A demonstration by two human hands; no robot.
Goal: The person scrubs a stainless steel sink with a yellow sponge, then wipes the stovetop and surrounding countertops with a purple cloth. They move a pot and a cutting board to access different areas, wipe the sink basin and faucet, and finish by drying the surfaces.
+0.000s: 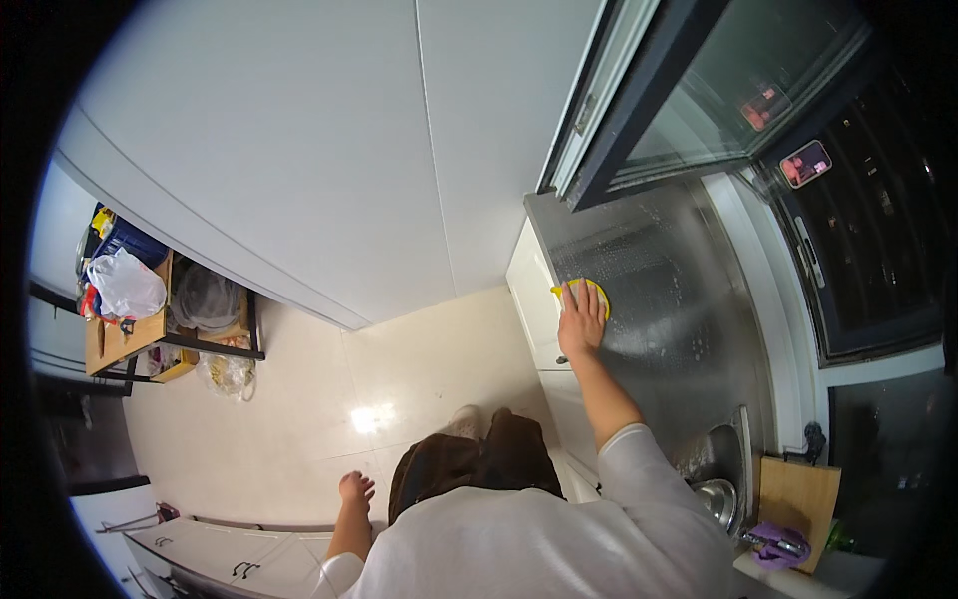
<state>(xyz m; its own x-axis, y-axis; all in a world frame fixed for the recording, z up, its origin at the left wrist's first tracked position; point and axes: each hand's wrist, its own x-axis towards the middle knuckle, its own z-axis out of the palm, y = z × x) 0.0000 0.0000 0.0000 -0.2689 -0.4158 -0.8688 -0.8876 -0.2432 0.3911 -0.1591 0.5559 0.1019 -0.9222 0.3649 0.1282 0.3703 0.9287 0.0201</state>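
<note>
My right hand [581,321] lies flat on a yellow cloth [606,301], pressing it against the stainless steel counter [659,290] near its front edge. Only the cloth's yellow rim shows around my fingers. Water droplets and wet streaks cover the metal. At my left side hangs my left hand [355,487], fingers loosely curled and apart, holding nothing, above the tiled floor.
An open window sash [649,110] juts over the counter's far end. A sink with a metal bowl [717,497] is at the near right, beside a wooden board [803,494] and purple cloth [778,547]. Bags crowd a shelf [130,339] at left. White cabinets [230,559] stand behind left.
</note>
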